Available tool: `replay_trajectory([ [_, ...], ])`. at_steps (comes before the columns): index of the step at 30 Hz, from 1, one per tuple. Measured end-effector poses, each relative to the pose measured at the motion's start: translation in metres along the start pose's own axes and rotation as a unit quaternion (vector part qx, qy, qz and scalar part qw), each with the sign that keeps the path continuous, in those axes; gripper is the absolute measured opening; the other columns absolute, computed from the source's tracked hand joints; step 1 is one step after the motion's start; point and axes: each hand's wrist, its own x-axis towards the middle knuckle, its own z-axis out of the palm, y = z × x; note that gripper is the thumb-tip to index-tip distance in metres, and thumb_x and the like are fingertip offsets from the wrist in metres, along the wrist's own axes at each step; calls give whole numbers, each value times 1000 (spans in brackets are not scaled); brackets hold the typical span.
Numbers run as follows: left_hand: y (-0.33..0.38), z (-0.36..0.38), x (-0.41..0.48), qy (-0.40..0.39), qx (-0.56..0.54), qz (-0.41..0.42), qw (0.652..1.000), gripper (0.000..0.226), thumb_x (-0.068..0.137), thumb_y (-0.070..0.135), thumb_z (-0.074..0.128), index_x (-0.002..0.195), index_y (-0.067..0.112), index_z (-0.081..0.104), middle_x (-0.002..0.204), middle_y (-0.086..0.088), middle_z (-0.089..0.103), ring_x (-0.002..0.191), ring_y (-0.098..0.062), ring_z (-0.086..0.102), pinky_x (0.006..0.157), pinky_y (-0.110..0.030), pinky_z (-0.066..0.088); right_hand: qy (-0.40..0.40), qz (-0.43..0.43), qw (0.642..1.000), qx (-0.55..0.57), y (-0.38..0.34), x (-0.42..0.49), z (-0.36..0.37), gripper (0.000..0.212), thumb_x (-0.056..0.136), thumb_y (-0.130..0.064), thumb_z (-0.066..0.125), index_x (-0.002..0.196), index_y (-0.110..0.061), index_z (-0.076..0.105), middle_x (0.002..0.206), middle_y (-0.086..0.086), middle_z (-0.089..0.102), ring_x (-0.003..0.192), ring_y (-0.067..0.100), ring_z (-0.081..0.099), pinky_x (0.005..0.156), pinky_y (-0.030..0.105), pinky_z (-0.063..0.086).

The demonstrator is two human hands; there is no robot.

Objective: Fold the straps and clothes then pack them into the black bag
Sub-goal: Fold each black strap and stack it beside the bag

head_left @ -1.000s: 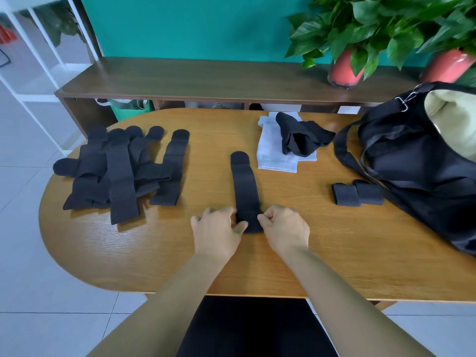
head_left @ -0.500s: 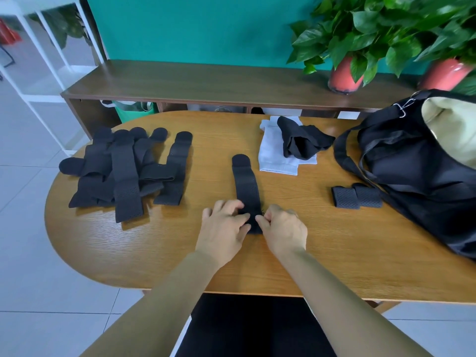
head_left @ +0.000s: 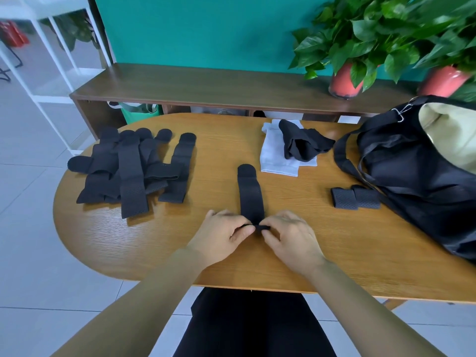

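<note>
Between L hand (head_left: 219,237), R hand (head_left: 291,238) fingers (head_left: 243,230): strap (head_left: 251,194) near end, prob. rolled.

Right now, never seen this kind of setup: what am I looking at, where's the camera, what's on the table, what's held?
There is no machine here: a person works with two bare hands. The picture comes from one wide-angle camera worn on the head, looking forward and down, so the arms enter from the bottom edge. The left hand and right hand both pinch the near end of a black strap lying lengthwise on the wooden table. On the left lies a pile of unfolded straps. On the right, folded straps sit beside the open black bag. Further back, a black garment lies on a white cloth.
</note>
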Motion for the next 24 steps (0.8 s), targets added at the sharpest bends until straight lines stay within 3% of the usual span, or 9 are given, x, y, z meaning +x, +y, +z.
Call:
replay_trajectory([
  [2,0,-1,-1,-4,-19,-17,1000,46,88,63,37,110,32,63,94,13,66,98,-5,51,92,-33,30,-24,48,998,35,-3,3,-3,19,92,-29,57,109,-29,66,95,-8,59,95,9,53,83,28,43],
  [5,0,-1,0,34,-83,-66,994,17,92,36,57,102,25,65,95,12,66,95,-6,57,91,-29,40,-50,119,990,64,-2,12,-2,19,94,-36,53,110,-33,62,91,-11,57,91,9,54,79,28,45],
  [8,4,-2,7,68,-145,-133,978,18,94,27,57,105,16,66,97,5,69,92,-8,62,80,-18,47,-62,176,979,83,0,25,4,17,94,-37,49,105,-31,61,86,-11,66,88,11,59,78,31,48],
  [13,5,-1,22,55,-169,-193,965,25,96,25,54,92,5,68,79,-7,69,77,-20,66,74,-34,53,-68,240,965,78,-3,44,10,21,94,-37,47,101,-25,62,78,-8,69,83,14,61,76,32,49],
  [18,3,1,30,50,-153,-222,962,24,95,24,55,83,8,68,72,-7,68,72,-15,68,58,-25,49,-69,266,960,53,-4,54,19,27,95,-38,48,113,-24,61,89,-2,69,89,18,61,72,29,46],
  [24,0,5,39,39,-84,-227,970,23,93,29,56,80,12,64,72,-5,66,67,-19,65,68,-40,57,-45,267,963,18,-6,56,27,32,96,-38,48,122,-21,55,100,3,67,93,21,61,68,28,42],
])
